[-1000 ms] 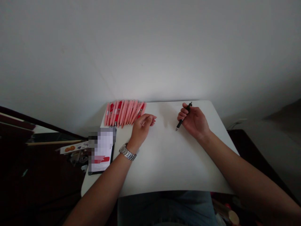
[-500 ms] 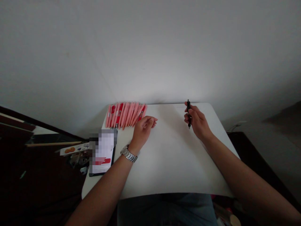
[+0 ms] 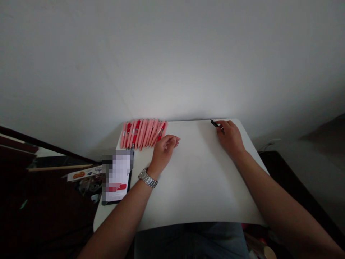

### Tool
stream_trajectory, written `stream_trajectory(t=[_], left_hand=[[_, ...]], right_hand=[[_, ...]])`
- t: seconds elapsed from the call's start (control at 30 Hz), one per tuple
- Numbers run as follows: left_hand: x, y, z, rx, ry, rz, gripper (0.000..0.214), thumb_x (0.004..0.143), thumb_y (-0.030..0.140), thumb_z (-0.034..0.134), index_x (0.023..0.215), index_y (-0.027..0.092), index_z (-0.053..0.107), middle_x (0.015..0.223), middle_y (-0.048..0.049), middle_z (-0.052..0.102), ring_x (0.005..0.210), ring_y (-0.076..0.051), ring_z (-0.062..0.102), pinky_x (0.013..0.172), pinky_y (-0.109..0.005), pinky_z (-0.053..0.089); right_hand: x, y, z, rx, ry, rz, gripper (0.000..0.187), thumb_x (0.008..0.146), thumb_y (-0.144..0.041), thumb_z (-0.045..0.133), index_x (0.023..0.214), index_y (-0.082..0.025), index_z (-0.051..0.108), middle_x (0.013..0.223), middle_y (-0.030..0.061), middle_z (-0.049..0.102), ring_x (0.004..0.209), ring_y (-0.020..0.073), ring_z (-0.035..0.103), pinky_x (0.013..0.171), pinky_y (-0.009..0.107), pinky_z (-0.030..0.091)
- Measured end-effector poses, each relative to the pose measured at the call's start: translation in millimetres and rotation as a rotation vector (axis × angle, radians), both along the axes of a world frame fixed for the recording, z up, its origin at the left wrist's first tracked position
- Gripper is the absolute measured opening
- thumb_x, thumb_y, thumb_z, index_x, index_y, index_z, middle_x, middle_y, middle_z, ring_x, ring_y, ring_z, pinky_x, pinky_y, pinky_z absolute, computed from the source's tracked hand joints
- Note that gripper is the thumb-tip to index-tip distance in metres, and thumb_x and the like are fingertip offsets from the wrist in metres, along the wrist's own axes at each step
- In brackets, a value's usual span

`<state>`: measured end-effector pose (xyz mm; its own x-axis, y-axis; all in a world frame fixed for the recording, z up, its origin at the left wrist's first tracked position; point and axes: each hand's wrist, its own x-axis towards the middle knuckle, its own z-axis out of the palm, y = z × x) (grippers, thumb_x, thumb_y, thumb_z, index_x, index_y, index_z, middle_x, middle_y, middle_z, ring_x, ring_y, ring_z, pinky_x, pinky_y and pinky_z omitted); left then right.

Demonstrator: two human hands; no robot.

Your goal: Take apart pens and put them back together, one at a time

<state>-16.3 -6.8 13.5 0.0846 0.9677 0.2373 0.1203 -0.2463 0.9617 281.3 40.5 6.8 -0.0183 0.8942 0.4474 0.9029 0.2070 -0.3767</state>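
Near the back right of the white table [image 3: 194, 180], my right hand [image 3: 231, 138] grips a black pen [image 3: 214, 123]. The pen lies aslant, its top poking out to the left of my fingers, and the rest is covered by the hand. My left hand [image 3: 164, 149] rests over the table with its fingers curled in and nothing visible in them. A silver watch [image 3: 147, 178] circles that wrist. Just behind and left of it lies a row of pink and red pens [image 3: 144, 133], side by side.
A tablet or large phone [image 3: 118, 180] with a blurred screen lies along the table's left edge. The wall [image 3: 183, 72] rises directly behind the table. A dark low surface [image 3: 280, 172] stands to the right, and mixed clutter [image 3: 90, 183] sits below on the left.
My right hand has turned over and lowered toward the table, moving slightly right. The pen has tipped from upright in view to slanting. The left hand has hardly moved.
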Motion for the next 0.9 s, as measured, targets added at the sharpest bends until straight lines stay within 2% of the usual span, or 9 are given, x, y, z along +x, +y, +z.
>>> stream_trajectory(t=[0.17, 0.6, 0.9], left_hand=[[-0.5, 0.3, -0.9, 0.008, 0.026, 0.006, 0.032, 0.098, 0.046, 0.059, 0.097, 0.017, 0.073, 0.086, -0.0050, 0.072, 0.082, -0.015, 0.068, 0.078, -0.027, 0.056], [-1.8, 1.4, -6.0, -0.010, 0.043, 0.008, 0.033, 0.098, 0.048, 0.058, 0.098, 0.018, 0.072, 0.089, -0.0053, 0.073, 0.084, -0.016, 0.069, 0.080, -0.028, 0.057], [-1.9, 0.5, -4.6, -0.021, 0.045, 0.004, 0.037, 0.097, 0.052, 0.058, 0.099, 0.018, 0.072, 0.092, -0.0069, 0.074, 0.085, -0.017, 0.070, 0.082, -0.030, 0.058]], right_hand=[[2.7, 2.4, -3.0, -0.014, -0.082, -0.090, 0.035, 0.093, -0.021, 0.051, 0.123, -0.017, 0.070, 0.106, 0.0157, 0.067, 0.097, 0.0316, 0.062, 0.089, 0.045, 0.050], [2.6, 6.0, -7.4, 0.002, -0.157, -0.127, 0.039, 0.095, -0.025, 0.051, 0.130, -0.018, 0.068, 0.114, 0.0163, 0.066, 0.100, 0.0326, 0.058, 0.087, 0.045, 0.048], [2.1, 0.5, -2.9, 0.041, -0.170, -0.196, 0.035, 0.094, -0.029, 0.053, 0.123, -0.021, 0.070, 0.117, 0.0163, 0.063, 0.105, 0.0357, 0.053, 0.085, 0.049, 0.045]])
